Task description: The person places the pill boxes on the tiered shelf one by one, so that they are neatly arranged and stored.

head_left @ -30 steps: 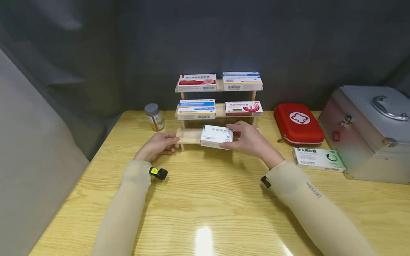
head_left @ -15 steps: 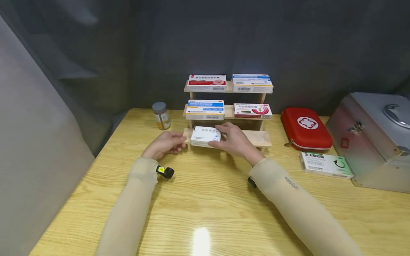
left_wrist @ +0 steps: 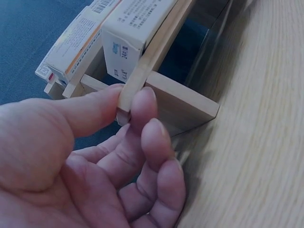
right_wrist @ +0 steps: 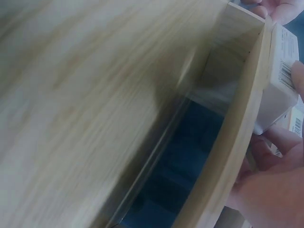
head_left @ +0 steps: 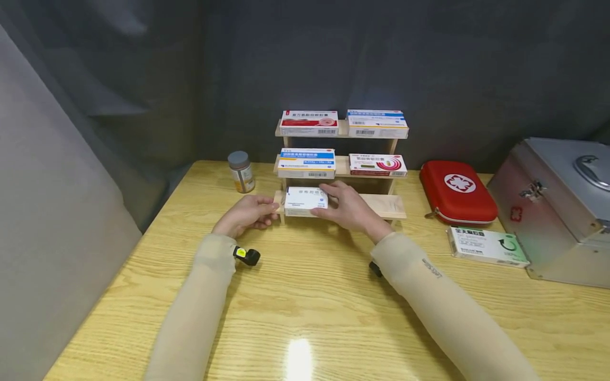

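Observation:
My right hand [head_left: 350, 209] grips a white medicine box [head_left: 305, 200] by its right end, thumb at the front and fingers behind. The box sits on the left part of the bottom step of a three-step wooden display rack [head_left: 386, 205]. In the right wrist view the box [right_wrist: 279, 85] lies along the board's edge. My left hand [head_left: 248, 216] pinches the left end of that bottom step. The left wrist view shows its thumb above the board [left_wrist: 137, 78] and its index finger below, the other fingers curled.
On the middle step lie a blue-and-white box [head_left: 306, 163] and a red-and-white box [head_left: 378, 164]. Two more boxes lie on top. A grey-capped bottle [head_left: 241, 172] stands left; a red first-aid case [head_left: 458, 191], a green-and-white box [head_left: 487, 246] and a metal case [head_left: 553, 211] are right.
My right hand has shifted the white box leftward along the bottom step, close to its left end. My left hand keeps its pinch on the rack. The head view has turned slightly.

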`<state>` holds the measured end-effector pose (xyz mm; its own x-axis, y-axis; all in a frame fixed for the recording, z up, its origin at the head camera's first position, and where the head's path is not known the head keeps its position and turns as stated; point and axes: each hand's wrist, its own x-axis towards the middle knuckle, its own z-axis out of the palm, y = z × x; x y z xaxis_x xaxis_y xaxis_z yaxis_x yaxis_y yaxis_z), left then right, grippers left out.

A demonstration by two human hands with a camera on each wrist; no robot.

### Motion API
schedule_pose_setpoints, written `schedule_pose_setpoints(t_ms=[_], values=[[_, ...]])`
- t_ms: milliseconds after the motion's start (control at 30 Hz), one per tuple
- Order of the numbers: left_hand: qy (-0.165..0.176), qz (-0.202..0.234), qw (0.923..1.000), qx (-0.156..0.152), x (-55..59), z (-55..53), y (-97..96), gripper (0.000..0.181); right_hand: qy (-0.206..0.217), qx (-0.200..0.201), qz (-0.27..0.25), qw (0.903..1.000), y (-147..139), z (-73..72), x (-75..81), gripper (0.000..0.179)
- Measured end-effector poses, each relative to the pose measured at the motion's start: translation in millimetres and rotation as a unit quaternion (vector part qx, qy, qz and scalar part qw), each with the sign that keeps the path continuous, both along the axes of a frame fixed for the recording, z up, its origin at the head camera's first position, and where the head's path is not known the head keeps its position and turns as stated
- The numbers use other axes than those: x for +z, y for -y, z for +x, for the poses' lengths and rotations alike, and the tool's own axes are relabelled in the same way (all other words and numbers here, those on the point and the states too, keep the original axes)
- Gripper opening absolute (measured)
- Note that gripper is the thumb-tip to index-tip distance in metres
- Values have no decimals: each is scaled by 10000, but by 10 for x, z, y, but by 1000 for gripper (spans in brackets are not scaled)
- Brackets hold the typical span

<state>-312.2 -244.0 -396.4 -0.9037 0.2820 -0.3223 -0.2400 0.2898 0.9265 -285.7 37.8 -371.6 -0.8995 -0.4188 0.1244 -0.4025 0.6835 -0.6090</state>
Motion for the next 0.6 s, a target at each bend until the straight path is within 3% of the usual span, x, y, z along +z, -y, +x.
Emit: schedule_pose_setpoints(t_ms=[333,600], values=[[53,-31,10000,56,-19,-8,-12,41,-60,-60,-65,9999,17,-83,-63,77],[8,-35,10000,45,-28,-21,-14,41,-47,-47,29,10000,7,-70,-57,81]])
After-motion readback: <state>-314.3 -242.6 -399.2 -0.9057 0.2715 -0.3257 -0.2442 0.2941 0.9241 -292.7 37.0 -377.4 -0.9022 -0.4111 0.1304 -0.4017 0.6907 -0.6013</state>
